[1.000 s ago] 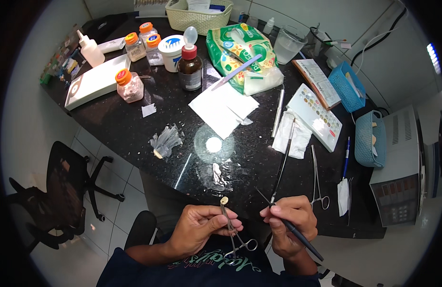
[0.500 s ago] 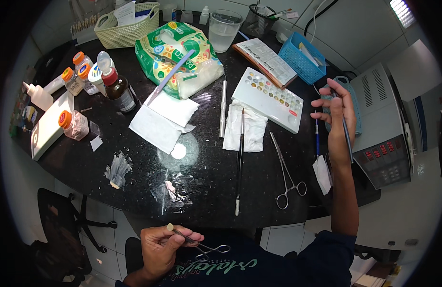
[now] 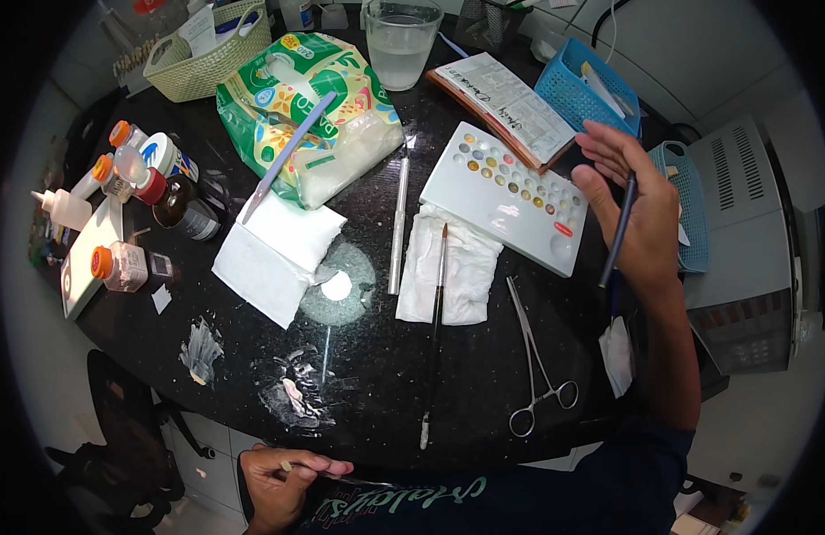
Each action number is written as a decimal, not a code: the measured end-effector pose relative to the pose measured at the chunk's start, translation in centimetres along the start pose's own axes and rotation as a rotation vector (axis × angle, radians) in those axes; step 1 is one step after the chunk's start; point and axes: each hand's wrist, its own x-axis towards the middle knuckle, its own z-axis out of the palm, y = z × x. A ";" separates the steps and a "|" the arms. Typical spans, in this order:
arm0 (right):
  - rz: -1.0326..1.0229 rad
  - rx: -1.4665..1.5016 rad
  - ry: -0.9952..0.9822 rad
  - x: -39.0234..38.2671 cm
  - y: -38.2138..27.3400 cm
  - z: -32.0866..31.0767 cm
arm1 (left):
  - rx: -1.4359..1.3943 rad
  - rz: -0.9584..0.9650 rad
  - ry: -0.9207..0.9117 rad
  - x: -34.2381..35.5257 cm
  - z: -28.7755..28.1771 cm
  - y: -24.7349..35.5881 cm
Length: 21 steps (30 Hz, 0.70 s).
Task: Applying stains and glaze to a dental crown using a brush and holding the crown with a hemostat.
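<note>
Low at the front edge of the table, my left hand (image 3: 274, 489) is closed around slim metal locking forceps (image 3: 363, 483). A small cream, tooth-like piece (image 3: 286, 465) shows at their tip. My right hand (image 3: 640, 201) is raised at the right end of a white mixing palette (image 3: 511, 218) with rows of coloured wells. It holds a thin dark-handled tool (image 3: 618, 234) that slants down toward me; its working tip cannot be made out. A fine brush (image 3: 438, 299) rests across a folded white tissue (image 3: 421, 285). Another pair of locking forceps (image 3: 539, 370) lies to the right.
A metal rod-like tool (image 3: 399, 232), white wipes (image 3: 268, 259) and a green wipes packet (image 3: 261, 98) occupy the middle and back. Dropper bottle (image 3: 185, 207) and jars stand left. White smears (image 3: 292, 397) mark the front. Behind are a water cup (image 3: 400, 53) and blue basket (image 3: 577, 89).
The whole view has shifted. My right hand has come nearer the palette and turned, so the dark tool now slants down-left. My left hand is lower in view, its forceps less visible.
</note>
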 end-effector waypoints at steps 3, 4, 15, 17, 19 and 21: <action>0.001 -0.121 -0.072 -1.0 0.8 0.0 | 0.009 -0.022 0.032 0.0 -0.1 -0.1; 0.010 -0.154 -0.115 -1.3 0.9 0.0 | 0.012 -0.034 0.024 -0.1 0.0 0.0; 0.010 -0.196 -0.307 -3.4 1.0 -0.3 | -0.103 0.061 0.009 -0.1 0.5 0.5; -0.003 -0.175 -0.320 -3.7 0.8 -0.5 | -0.108 0.070 0.004 -0.3 0.4 0.6; 0.003 -0.162 -0.360 -4.1 0.3 -0.8 | -0.090 0.056 0.002 -0.6 0.4 0.7; -0.014 -0.150 -0.376 -4.3 0.0 -0.9 | -0.092 0.053 0.006 -0.7 0.3 0.6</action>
